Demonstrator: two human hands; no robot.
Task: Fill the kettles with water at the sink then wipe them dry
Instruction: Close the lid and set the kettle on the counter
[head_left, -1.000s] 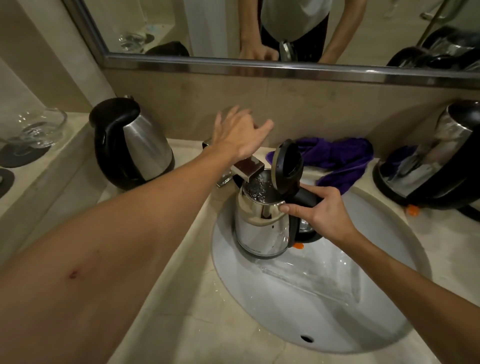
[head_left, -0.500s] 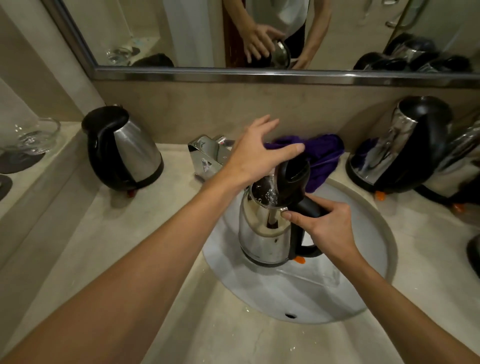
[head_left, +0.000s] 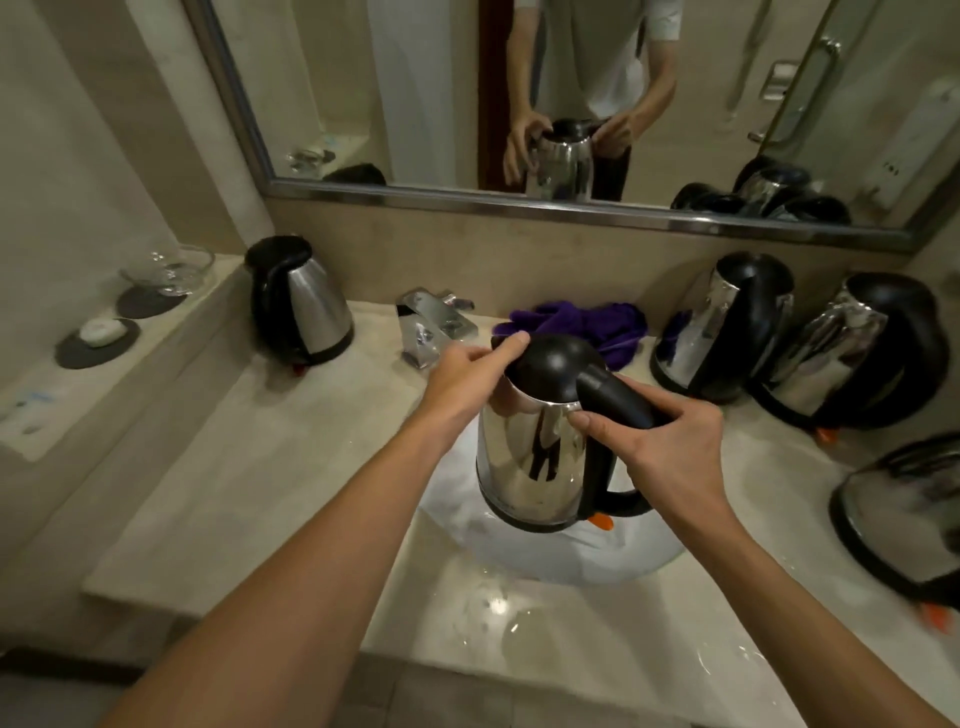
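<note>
No lettering, brand or number can be read anywhere in the frame. The faucet (head_left: 434, 327) bears a small mark on its side, too blurred to make out.

L hand (head_left: 470, 375) fingers curled, thumb out; R hand (head_left: 662, 441) fingers clenched.

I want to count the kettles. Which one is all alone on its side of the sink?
The kettle left of the faucet stands alone. Three others cluster at right, and one is held over the sink.
</note>
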